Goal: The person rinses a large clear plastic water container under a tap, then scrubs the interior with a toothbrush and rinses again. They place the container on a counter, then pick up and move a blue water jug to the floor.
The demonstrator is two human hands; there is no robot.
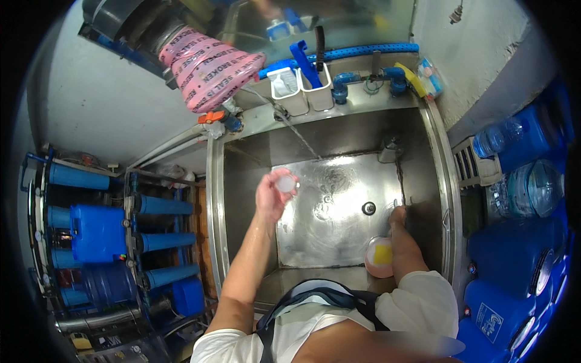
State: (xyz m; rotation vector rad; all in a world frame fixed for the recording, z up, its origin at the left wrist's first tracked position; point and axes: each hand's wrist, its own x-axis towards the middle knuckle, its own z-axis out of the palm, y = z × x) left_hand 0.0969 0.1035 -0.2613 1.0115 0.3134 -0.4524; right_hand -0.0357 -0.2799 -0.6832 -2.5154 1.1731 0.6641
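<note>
My left hand is raised over the left part of a stainless steel sink, its fingers curled around a small round whitish cap. Low in the sink at the right, my right hand is near the side wall; its fingers are hard to make out, and whether it holds anything cannot be told. A pink basin with a yellow sponge lies beside my right forearm. Water streams from the faucet into the sink. A dark round drain fitting is in the sink floor.
White holders with blue-handled brushes stand on the back ledge, by blue pipes. A pink-wrapped bundle hangs at upper left. Blue water containers line the right side; blue filter housings stand at left.
</note>
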